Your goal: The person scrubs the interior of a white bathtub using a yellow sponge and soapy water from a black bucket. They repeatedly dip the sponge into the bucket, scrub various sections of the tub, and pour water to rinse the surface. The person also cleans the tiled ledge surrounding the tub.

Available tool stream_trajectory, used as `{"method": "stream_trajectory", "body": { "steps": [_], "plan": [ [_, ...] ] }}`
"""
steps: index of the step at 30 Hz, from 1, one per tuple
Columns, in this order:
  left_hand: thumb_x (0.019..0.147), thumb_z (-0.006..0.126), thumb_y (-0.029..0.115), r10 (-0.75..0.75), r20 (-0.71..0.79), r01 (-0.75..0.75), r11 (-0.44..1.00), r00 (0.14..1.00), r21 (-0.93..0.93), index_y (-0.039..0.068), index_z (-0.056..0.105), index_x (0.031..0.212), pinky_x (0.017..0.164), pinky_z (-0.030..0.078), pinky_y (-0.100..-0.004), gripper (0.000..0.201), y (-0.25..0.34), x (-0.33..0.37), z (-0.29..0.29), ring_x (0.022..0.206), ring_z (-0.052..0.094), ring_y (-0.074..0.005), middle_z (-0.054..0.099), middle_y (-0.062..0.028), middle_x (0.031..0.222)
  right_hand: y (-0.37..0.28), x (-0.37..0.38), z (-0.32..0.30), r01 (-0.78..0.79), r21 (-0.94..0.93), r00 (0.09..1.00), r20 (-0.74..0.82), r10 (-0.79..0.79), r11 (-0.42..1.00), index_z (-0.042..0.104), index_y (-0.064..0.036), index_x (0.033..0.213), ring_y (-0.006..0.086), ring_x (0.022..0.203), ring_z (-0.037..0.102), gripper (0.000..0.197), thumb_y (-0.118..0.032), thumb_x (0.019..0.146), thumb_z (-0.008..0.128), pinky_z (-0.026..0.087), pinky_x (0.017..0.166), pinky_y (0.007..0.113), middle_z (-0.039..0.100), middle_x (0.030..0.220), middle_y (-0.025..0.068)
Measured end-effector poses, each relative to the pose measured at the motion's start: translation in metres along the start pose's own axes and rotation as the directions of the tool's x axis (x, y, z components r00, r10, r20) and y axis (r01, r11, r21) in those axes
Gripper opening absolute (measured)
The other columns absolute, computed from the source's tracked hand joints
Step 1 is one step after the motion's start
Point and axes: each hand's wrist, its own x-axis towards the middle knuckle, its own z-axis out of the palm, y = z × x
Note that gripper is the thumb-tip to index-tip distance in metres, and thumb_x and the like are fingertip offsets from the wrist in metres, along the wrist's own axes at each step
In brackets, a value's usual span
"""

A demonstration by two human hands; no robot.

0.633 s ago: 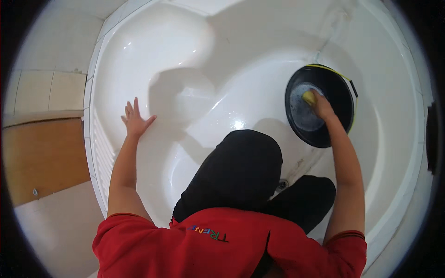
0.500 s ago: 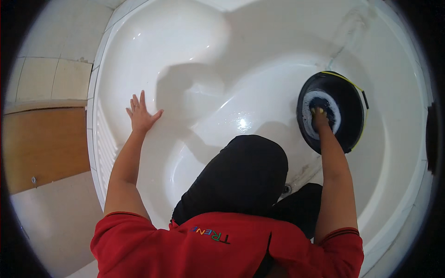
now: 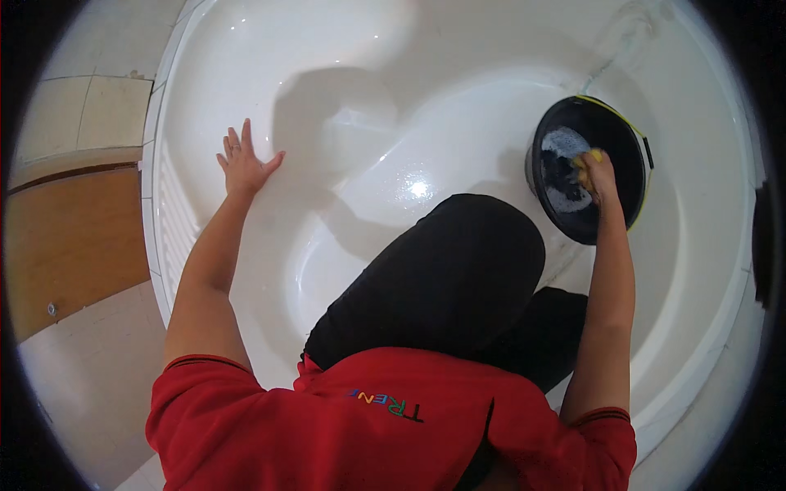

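Observation:
My right hand [image 3: 602, 176] is closed round a yellow sponge [image 3: 591, 157], held inside a black bucket [image 3: 624, 168] above soapy water [image 3: 565, 176]. White foam floats on the dark water in patches. The bucket stands in the white bathtub [image 3: 475, 123], tilted in this view, with its yellow-edged rim and a wire handle with a black grip [image 3: 648, 153] at its right. Far to the left, my left hand [image 3: 245, 169] lies flat on the tub's raised moulded surface, fingers spread and holding nothing.
My bent knee in black trousers [image 3: 475, 254] rises between the arms. Ribbed moulding [image 3: 176, 209] runs along the tub's left side. Beyond the tiled edge is a brown wooden panel [image 3: 78, 245]. Greyish grime [image 3: 630, 37] marks the far right wall of the tub.
My right hand has come up out of the water with the sponge and shifted right inside the bucket. The foam ring has broken up. My left hand stays spread on the tub.

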Motion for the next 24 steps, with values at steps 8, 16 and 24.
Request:
{"method": "stream_trajectory", "body": {
  "steps": [8, 16, 24],
  "plan": [
    [0.073, 0.066, 0.065, 0.013, -0.029, -0.015, 0.999, 0.999, -0.048, 0.021, 0.013, 0.153, 0.111, 0.016, -0.0625, 0.105, 0.005, -0.006, 0.008, 0.144, 0.018, -0.0384, 0.017, -0.0242, 0.155, -0.014, 0.01, -0.008, 0.214, -0.44, 0.937, -0.16, -0.311, 0.872, 0.07, -0.004, 0.094, 0.0304, 0.079, 0.065, 0.037, -0.037, 0.093, 0.054, 0.049, 0.074, 0.04, 0.068, 0.085, 0.0153],
    [0.075, 0.063, 0.066, 0.002, -0.016, -0.002, 1.0, 1.0, -0.03, 0.021, 0.011, 0.153, 0.112, 0.017, -0.0611, 0.104, 0.013, -0.004, 0.002, 0.144, 0.016, -0.0383, 0.017, -0.0245, 0.155, -0.041, 0.02, 0.001, 0.207, -0.74, 0.89, -0.128, -0.437, 0.64, 0.069, -0.0011, 0.089, 0.0449, 0.094, 0.061, 0.055, -0.049, 0.095, 0.042, 0.047, 0.083, 0.05, 0.066, 0.094, 0.0251],
    [0.073, 0.066, 0.065, 0.01, -0.05, -0.011, 1.0, 0.999, -0.013, 0.019, 0.014, 0.153, 0.109, 0.02, -0.0643, 0.105, 0.003, -0.002, 0.005, 0.143, 0.019, -0.042, 0.02, -0.0268, 0.153, -0.02, -0.002, 0.047, 0.002, -0.314, 0.957, -0.276, -0.093, 0.95, 0.064, 0.0027, 0.096, 0.0307, 0.068, 0.065, 0.051, -0.045, 0.093, 0.045, 0.051, 0.064, 0.04, 0.064, 0.076, 0.0192]
  ]
}}
